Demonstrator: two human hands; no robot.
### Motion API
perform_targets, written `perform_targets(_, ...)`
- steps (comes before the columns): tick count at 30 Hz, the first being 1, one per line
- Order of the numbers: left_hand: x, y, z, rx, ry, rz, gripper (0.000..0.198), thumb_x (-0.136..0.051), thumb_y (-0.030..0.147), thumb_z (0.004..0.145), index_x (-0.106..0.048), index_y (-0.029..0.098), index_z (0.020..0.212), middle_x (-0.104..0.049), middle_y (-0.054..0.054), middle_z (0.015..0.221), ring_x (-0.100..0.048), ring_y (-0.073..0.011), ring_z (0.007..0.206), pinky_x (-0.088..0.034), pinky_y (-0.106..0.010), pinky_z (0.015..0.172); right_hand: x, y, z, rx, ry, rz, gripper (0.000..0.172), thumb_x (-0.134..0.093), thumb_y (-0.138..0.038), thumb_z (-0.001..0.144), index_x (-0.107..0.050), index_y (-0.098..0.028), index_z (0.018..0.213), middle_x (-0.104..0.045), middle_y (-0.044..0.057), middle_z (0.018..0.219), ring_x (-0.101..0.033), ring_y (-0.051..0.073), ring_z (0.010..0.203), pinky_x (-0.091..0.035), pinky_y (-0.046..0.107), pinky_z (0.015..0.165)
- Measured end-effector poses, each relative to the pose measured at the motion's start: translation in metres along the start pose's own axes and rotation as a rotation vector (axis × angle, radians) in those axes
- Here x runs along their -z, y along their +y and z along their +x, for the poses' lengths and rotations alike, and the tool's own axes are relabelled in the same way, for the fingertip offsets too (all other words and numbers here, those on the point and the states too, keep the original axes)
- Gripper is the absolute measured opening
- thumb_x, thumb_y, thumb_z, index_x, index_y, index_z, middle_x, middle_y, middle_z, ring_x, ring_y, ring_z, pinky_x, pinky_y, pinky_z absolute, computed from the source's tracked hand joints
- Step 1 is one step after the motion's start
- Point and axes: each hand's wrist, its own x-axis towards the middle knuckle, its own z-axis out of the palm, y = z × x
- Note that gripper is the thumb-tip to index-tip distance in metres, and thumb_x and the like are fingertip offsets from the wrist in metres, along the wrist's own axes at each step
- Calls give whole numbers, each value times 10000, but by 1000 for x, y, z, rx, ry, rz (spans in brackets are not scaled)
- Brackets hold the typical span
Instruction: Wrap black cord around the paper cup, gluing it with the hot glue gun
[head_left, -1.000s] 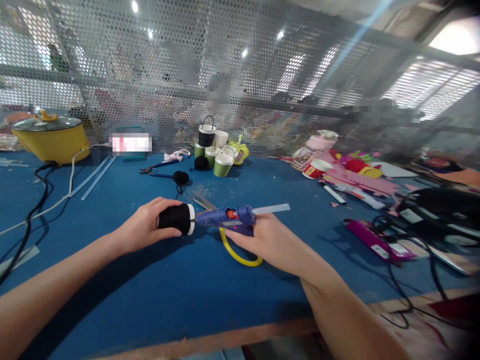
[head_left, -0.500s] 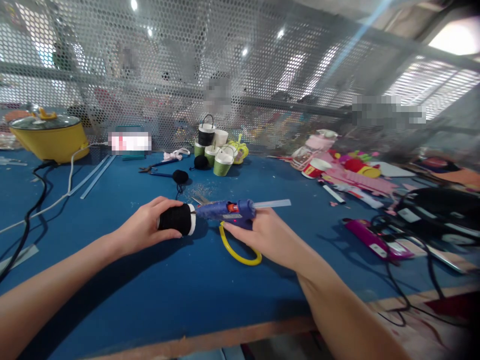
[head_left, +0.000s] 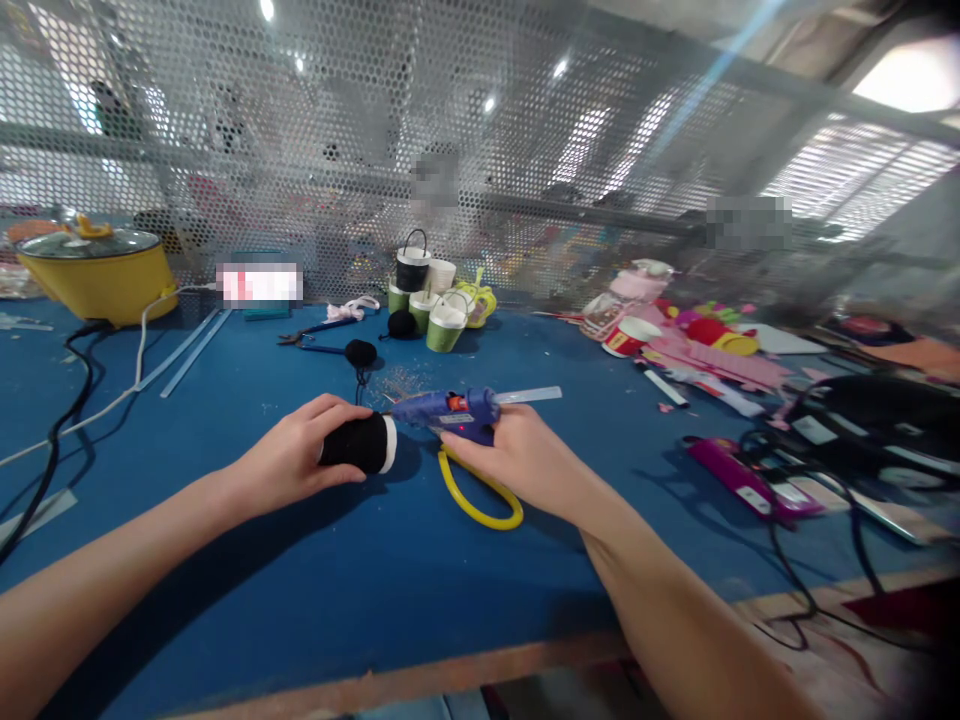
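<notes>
My left hand (head_left: pixel 304 450) is wrapped round a small paper cup covered in black yarn (head_left: pixel 358 443). The cup lies on its side, its white rim toward the right. A blue hot glue gun (head_left: pixel 442 412) is gripped in my right hand (head_left: pixel 525 455), its red light lit and a clear glue stick (head_left: pixel 532 395) jutting from the back. The nozzle is at the cup's upper side near the rim; whether it touches cannot be told. Below the gun, a yellow scissors handle (head_left: pixel 480 510) lies on the blue table (head_left: pixel 375 590), its blades mostly hidden.
Behind stand several yarn-wrapped cups (head_left: pixel 446 325), a black yarn ball (head_left: pixel 361 353) and pliers (head_left: pixel 300 335). A yellow electric pot (head_left: pixel 97 280) with cables is at left. Pink craft pieces (head_left: pixel 686 360), a purple power strip (head_left: pixel 727 475) and a black bag (head_left: pixel 877 430) lie at right.
The glue gun has moved slightly left and up, its nozzle going from the cup's rim to its upper side. The cup has shifted a little to the right and turned slightly.
</notes>
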Motion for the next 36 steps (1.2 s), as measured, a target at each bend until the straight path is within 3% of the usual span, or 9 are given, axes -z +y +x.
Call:
perform_targets(14, 0, -1, 0, -16, -2, -4, 433, -583, 368, 763, -461, 204, 1145, -524, -92, 1075, -528, -223, 962, -451, -334, 807, 1, 0, -2, -10, -2, -13, 252, -476, -336, 784, -514, -164, 604, -545, 9, 604, -472, 115, 543, -363, 232, 514)
perform_targets(27, 1, -7, 2, 120, -3, -56, 492, -598, 400, 736, -478, 156, 1145, -559, -104, 1083, -545, -233, 969, -441, -360, 825, 3, -3, -11, 7, -40, -3, 216, -495, -323, 781, -562, -158, 659, -557, -5, 583, -464, 107, 522, -375, 233, 520)
perform_targets(36, -2, -12, 2, 159, 13, -67, 522, -598, 447, 719, -474, 180, 1150, -560, -90, 1116, -540, -238, 993, -441, -370, 838, 1, 2, -13, 48, -43, -45, 305, -505, -350, 768, -455, -174, 524, -497, -11, 511, -430, 99, 463, -321, 231, 436)
